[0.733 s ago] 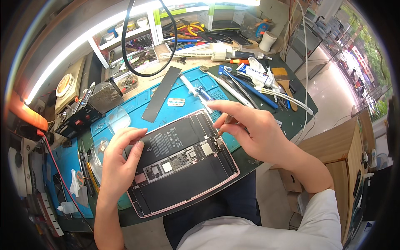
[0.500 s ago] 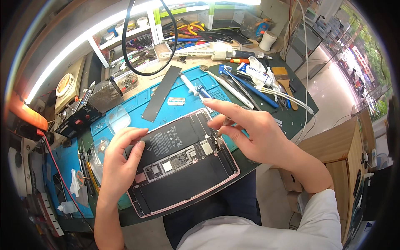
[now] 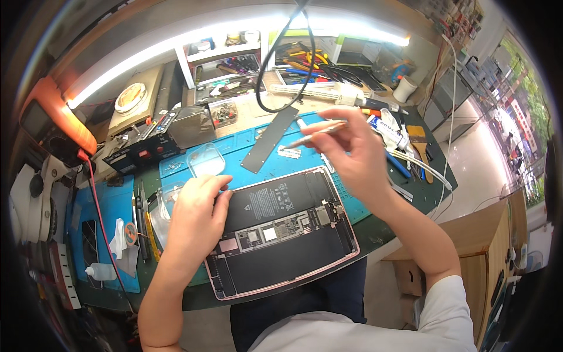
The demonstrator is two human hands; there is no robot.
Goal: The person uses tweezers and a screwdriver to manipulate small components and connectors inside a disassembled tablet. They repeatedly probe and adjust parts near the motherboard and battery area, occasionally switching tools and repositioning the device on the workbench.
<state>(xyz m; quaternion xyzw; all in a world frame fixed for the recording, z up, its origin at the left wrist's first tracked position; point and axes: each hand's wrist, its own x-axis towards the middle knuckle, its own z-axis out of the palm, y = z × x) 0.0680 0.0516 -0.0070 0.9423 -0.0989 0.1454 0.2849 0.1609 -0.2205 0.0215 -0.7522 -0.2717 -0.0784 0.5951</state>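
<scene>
An opened tablet with a pink frame lies tilted at the bench's near edge, its dark battery panels and narrow circuit board exposed. My left hand is closed at its upper left edge, thumb by the rim; the other fingertips are partly hidden. Above the tablet's far right corner, my right hand pinches slim metal tweezers, apart from the tablet. The tweezers' tips point left, over a small razor blade on the blue mat. A long dark plate lies beside the blade.
A clear plastic box stands beyond my left hand. Hand tools and a brush crowd the right side. An orange multimeter with a red lead stands left. A black cable loop hangs over the bench; a wooden cabinet stands right.
My right hand has lifted off the tablet's right end and moved away from me, with the tweezers now showing. My left hand stays at the tablet's left edge. The whole view has shifted.
</scene>
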